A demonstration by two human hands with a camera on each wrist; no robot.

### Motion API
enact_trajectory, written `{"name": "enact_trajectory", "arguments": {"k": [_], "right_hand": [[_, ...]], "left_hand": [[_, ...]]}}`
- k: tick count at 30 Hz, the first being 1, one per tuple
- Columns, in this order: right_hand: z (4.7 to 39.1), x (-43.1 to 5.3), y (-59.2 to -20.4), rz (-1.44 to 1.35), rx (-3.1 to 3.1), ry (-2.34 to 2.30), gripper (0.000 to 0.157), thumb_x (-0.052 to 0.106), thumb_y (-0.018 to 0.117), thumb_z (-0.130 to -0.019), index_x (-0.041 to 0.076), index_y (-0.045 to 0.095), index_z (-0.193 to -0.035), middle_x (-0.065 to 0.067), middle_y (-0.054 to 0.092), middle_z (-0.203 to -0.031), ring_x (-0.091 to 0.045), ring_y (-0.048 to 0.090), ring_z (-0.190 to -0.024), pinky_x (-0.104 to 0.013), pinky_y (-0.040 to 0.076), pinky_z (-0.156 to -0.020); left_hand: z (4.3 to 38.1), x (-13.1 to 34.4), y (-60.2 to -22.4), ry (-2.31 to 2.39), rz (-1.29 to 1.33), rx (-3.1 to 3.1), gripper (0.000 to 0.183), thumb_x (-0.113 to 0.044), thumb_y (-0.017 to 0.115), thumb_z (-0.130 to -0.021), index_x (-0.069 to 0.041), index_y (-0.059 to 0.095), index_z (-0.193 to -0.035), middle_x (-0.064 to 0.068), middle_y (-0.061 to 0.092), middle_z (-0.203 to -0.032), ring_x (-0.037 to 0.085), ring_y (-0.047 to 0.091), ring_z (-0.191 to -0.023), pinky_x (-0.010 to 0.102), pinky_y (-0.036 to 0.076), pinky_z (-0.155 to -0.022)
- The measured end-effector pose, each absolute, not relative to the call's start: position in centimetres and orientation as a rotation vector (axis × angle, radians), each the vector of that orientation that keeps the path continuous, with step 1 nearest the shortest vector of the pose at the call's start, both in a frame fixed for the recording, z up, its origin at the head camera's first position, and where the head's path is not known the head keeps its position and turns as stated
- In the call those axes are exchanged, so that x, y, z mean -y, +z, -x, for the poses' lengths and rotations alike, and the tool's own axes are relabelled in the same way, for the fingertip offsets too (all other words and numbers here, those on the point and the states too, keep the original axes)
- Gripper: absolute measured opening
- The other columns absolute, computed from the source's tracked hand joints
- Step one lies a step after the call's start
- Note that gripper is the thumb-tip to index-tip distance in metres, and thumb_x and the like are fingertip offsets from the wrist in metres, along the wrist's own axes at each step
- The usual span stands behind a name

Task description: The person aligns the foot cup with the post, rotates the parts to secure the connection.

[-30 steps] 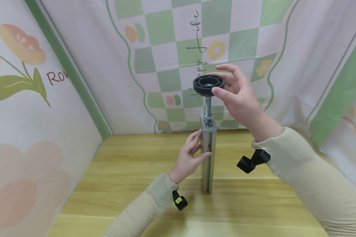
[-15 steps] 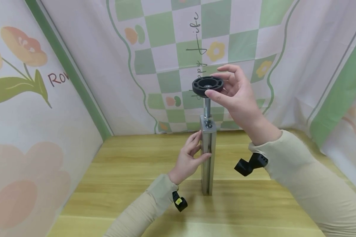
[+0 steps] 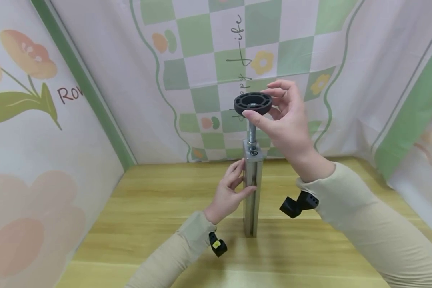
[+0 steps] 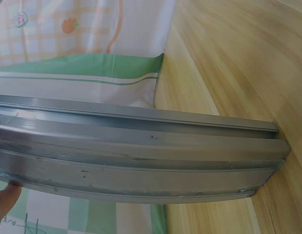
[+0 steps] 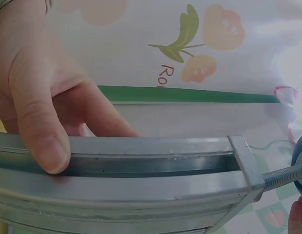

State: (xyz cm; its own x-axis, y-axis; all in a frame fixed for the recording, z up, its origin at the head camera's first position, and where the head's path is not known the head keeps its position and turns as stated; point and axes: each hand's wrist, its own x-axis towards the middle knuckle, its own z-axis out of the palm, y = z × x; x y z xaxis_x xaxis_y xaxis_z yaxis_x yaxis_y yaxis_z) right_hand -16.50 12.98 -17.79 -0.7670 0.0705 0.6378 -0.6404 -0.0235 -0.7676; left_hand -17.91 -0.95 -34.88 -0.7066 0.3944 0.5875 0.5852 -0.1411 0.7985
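An aluminium extrusion profile (image 3: 251, 216) stands upright on the table, an end plate (image 3: 253, 153) across its top. My left hand (image 3: 227, 195) grips it from the left, fingers behind and thumb in front. That thumb (image 5: 48, 141) lies over the groove in the right wrist view. From the plate rises a threaded rod (image 3: 252, 131), topped by a black round levelling foot (image 3: 242, 106) with its slotted face upward. My right hand (image 3: 291, 120) holds the foot by its rim, thumb at the front edge, fingers curled round the far right side. In the left wrist view the profile's lower end (image 4: 229, 151) meets the wood.
The wooden table (image 3: 158, 192) ends at a patterned back curtain (image 3: 209, 80) close behind the profile. A printed side curtain (image 3: 57, 152) borders the left, another hanging with a green band (image 3: 410, 116) the right. A black wrist camera (image 3: 298, 204) hangs below the right sleeve.
My right thumb has moved left along the front rim of the foot, and the right wrist has swung left and down. The left hand and the profile stay in place.
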Motion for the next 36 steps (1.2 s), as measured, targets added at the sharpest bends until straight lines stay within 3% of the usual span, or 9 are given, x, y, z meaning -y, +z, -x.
{"name": "enact_trajectory", "arguments": {"k": [4,9,12,18,23,28,36], "right_hand": [[16.5,-13.1,-17.7,-0.617,1.806,1.800,0.055,-0.006,0.074,-0.075,0.012,0.044,-0.118,-0.003,0.050,-0.107,-0.014,0.056,-0.096,-0.018,0.046,-0.094],[17.1,-14.1,-17.9,-0.807,1.896,1.948,0.055,-0.002,0.063,-0.085,0.014,0.036,-0.130,-0.004,0.050,-0.115,-0.013,0.056,-0.101,-0.016,0.047,-0.088],[18.1,-14.8,-18.3,-0.993,1.867,2.163,0.055,0.008,0.060,-0.088,0.012,0.032,-0.136,-0.008,0.048,-0.125,-0.015,0.054,-0.111,-0.021,0.046,-0.093],[19.8,-15.4,-19.0,-1.301,1.639,2.475,0.055,0.021,0.065,-0.088,0.005,0.039,-0.134,-0.008,0.052,-0.127,-0.017,0.050,-0.118,-0.033,0.042,-0.102],[20.4,-15.7,-18.9,-1.506,1.537,2.544,0.046,0.025,0.051,-0.094,0.004,0.042,-0.134,-0.006,0.054,-0.126,-0.017,0.051,-0.116,-0.035,0.041,-0.104],[20.1,-15.7,-18.7,-1.484,1.555,2.569,0.042,0.022,0.047,-0.095,0.006,0.043,-0.134,-0.005,0.053,-0.126,-0.017,0.051,-0.114,-0.035,0.042,-0.102],[20.0,-15.4,-18.8,-1.429,1.579,2.503,0.035,0.018,0.046,-0.095,0.006,0.046,-0.128,-0.006,0.056,-0.122,-0.018,0.054,-0.108,-0.032,0.045,-0.099]], "left_hand": [[18.0,1.0,-34.8,-1.962,1.133,1.962,0.071,0.013,0.062,-0.083,0.006,0.026,-0.144,0.023,0.027,-0.148,0.039,0.042,-0.126,0.039,0.046,-0.101],[18.1,1.1,-34.7,-1.949,1.136,1.961,0.070,0.013,0.062,-0.083,0.007,0.027,-0.144,0.023,0.027,-0.148,0.041,0.043,-0.124,0.044,0.046,-0.101],[18.1,1.1,-34.7,-1.941,1.133,1.960,0.070,0.013,0.062,-0.083,0.007,0.028,-0.144,0.023,0.028,-0.148,0.041,0.044,-0.123,0.046,0.046,-0.100],[18.0,1.0,-34.6,-1.942,1.131,1.961,0.069,0.011,0.062,-0.084,0.006,0.028,-0.144,0.022,0.029,-0.148,0.038,0.045,-0.124,0.047,0.046,-0.099],[18.0,1.0,-34.5,-1.933,1.129,1.966,0.069,0.011,0.062,-0.084,0.007,0.028,-0.144,0.023,0.029,-0.147,0.036,0.044,-0.125,0.045,0.046,-0.100],[18.1,1.1,-34.6,-1.935,1.119,1.972,0.069,0.011,0.062,-0.084,0.007,0.028,-0.144,0.023,0.029,-0.147,0.035,0.043,-0.127,0.040,0.046,-0.101],[17.9,1.1,-34.7,-1.942,1.141,1.944,0.069,0.013,0.062,-0.084,0.008,0.028,-0.143,0.024,0.029,-0.146,0.038,0.045,-0.123,0.047,0.047,-0.098]]}}
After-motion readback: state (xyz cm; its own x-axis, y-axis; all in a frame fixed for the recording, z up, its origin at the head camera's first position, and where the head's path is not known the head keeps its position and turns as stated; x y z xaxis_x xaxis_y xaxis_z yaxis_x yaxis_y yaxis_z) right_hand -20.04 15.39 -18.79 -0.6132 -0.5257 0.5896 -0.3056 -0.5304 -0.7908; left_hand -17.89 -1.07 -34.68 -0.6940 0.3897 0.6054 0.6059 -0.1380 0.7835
